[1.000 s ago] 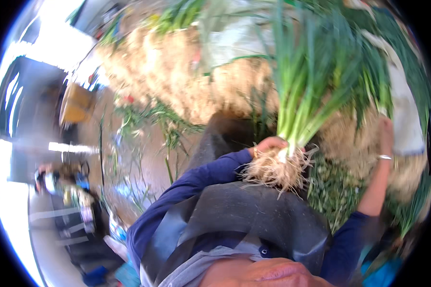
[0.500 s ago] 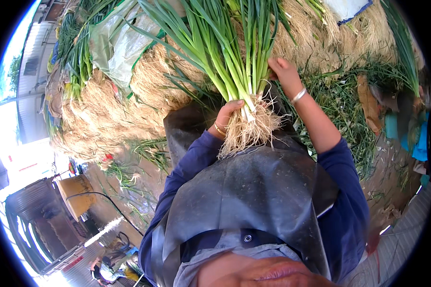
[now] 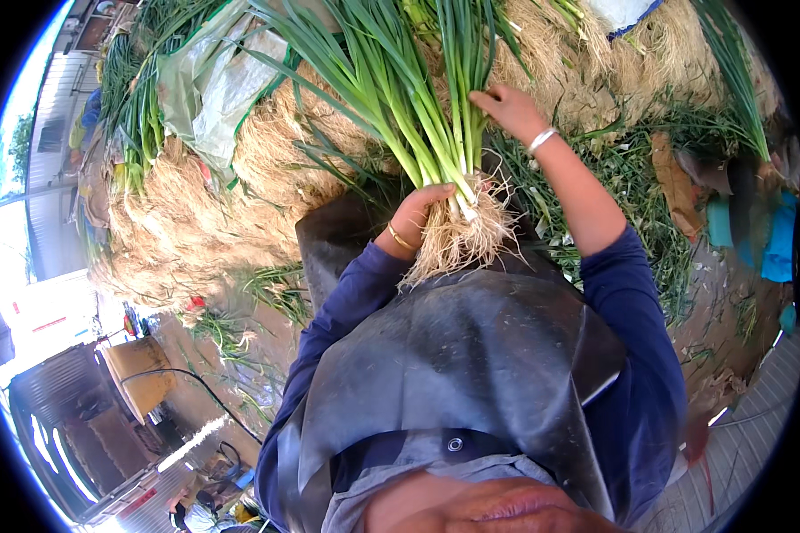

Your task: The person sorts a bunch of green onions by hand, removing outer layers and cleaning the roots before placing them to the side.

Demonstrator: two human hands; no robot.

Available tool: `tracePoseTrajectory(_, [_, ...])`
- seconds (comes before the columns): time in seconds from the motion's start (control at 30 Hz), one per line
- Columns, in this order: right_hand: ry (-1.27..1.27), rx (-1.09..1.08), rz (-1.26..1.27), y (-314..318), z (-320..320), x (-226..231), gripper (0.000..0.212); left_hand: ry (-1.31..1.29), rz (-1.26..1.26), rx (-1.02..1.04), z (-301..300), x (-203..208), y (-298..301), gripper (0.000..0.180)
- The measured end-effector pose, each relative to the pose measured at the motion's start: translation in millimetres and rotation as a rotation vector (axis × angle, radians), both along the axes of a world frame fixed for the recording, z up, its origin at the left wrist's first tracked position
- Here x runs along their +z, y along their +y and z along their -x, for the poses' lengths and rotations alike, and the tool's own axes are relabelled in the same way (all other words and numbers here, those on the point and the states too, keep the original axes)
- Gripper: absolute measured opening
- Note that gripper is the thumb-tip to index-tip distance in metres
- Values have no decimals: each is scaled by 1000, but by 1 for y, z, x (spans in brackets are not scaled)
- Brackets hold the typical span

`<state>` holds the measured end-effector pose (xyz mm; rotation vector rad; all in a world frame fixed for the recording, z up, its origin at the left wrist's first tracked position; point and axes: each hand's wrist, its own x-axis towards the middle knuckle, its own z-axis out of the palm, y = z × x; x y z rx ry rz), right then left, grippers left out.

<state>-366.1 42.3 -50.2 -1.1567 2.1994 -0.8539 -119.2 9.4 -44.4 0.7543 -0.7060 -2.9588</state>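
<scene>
A thick bunch of green onions (image 3: pixel 426 147) stands roots toward me over my lap, its long leaves spreading away. My left hand (image 3: pixel 415 218) is closed around the white stems at the left, just above the tangled pale roots (image 3: pixel 462 238). At the bunch's right edge, my right hand (image 3: pixel 513 113) has its fingers curled in against the outer stalks. What is between those fingertips, if anything, is too small to make out. Below the roots, a dark, smooth apron (image 3: pixel 453 355) covers my front and lap.
Heaped green onions with matted roots (image 3: pixel 195 218) line the far side, partly under a translucent plastic sheet (image 3: pixel 218 89). Loose green leaves (image 3: pixel 613 195) litter the ground at right. A brown, dry scrap (image 3: pixel 677 186) and blue plastic (image 3: pixel 780 240) lie farther right. A black cable (image 3: pixel 200 377) crosses at lower left.
My right hand has moved a little up and left along the stalks, toward the leaves. My left hand keeps its grip on the bunch. The view has shifted slightly.
</scene>
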Motion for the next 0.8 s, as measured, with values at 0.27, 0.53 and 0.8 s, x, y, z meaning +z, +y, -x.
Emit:
tracePoseTrajectory(0.27, [-1046, 22, 131, 132, -30, -37, 24, -148, 45, 88, -23, -25, -12, 44])
tracePoseTrajectory(0.53, [-387, -64, -86, 157, 0, -70, 57, 14, -140, 90, -10, 1, -3, 48])
tracePoseTrajectory(0.8, [-205, 791, 179, 81, -49, 16, 12, -58, -45, 190, -19, 10, -4, 42])
